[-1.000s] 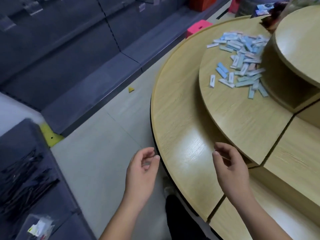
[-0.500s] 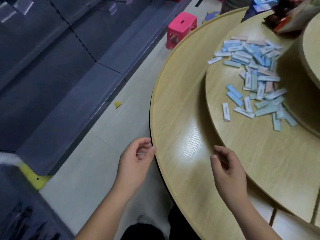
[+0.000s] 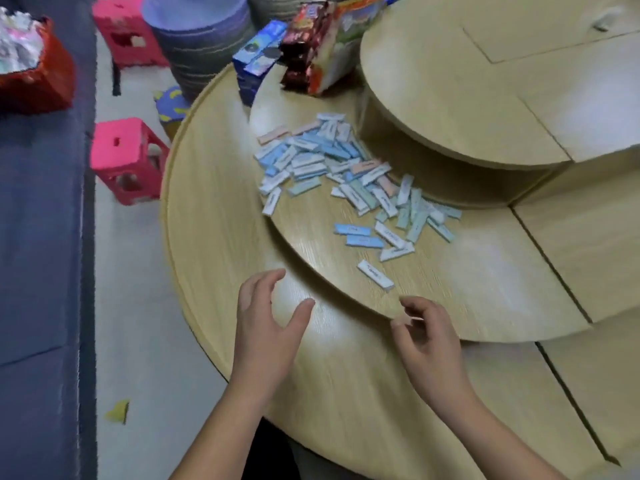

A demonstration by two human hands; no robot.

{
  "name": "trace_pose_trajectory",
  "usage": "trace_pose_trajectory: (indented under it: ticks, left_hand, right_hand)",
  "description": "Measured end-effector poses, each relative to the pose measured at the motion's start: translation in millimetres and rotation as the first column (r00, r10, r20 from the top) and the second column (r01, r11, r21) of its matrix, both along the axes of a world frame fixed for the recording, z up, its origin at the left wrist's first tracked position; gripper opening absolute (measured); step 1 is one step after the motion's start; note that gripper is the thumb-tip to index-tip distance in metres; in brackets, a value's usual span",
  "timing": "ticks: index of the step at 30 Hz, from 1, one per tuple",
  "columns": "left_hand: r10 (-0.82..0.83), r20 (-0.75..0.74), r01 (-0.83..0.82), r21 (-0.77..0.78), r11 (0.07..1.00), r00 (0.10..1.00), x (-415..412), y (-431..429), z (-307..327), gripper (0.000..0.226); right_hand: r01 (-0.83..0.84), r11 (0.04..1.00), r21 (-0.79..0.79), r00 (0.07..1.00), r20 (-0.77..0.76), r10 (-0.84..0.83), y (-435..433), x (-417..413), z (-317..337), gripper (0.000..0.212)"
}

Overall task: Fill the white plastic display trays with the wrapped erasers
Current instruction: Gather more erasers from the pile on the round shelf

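Pale blue, white, mint and a few pink wrappers cover the wrapped erasers (image 3: 346,168). They are slim flat sticks, each with a printed label too small to read. They lie heaped crisscross on the middle tier (image 3: 485,278) of the round wooden tabletop (image 3: 194,220), up against the wall of the top tier (image 3: 450,81). A handful lie scattered toward the near rim, and one white eraser (image 3: 375,275) lies alone, closest to the hands. Snack packets (image 3: 322,46) stand behind the heap.

The left hand (image 3: 263,327) hovers over the lowest tier (image 3: 346,393), its grip spread, thumb wide, holding nothing. The right hand (image 3: 426,341) hangs at the near edge of the middle tier, its grip loosely curled and empty, fingertips just short of the lone eraser.

Half a second ago the left hand was out past the tabletop's rim, over the floor, with its fingers curled in. Now it has come in over the wood and opened. The right hand has kept its loose curl, and the heap lies nearer both hands than before.
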State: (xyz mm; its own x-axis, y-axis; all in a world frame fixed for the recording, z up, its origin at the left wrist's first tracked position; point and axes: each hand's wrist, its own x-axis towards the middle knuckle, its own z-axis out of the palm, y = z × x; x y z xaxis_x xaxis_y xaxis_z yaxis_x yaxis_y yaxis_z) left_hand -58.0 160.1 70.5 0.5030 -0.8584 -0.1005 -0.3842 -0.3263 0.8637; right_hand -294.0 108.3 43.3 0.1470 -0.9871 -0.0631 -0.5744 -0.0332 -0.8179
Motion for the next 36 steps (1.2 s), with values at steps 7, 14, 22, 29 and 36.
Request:
trace_pose_trajectory:
  ticks: [7,14,22,29,36]
  left_hand:
    - [-0.308,0.265,0.303,0.061,0.951,0.914,104,-67,-17,0.078]
    - [-0.391,0.470,0.354,0.170,0.920,0.791,153,-155,-53,0.108]
    - [-0.460,0.554,0.430,0.194,0.882,0.694,170,-236,-100,0.115]
    - [-0.499,0.561,0.485,0.189,0.854,0.660,186,-273,-118,0.108]
    - [-0.542,0.650,0.536,0.236,0.810,0.532,174,-287,-118,0.096]
  right_hand:
    - [0.278,0.953,-0.118,0.942,-0.160,-0.295,9,64,7,0.052]
    - [0.256,0.958,-0.130,0.873,-0.394,-0.287,-24,71,-11,0.076]
    - [0.088,0.994,-0.057,0.761,-0.641,-0.104,-99,80,-51,0.106]
    - [0.074,0.984,-0.160,0.726,-0.668,-0.163,-133,98,-75,0.102]
    - [0.095,0.956,-0.279,0.712,-0.652,-0.261,-167,130,-76,0.086]
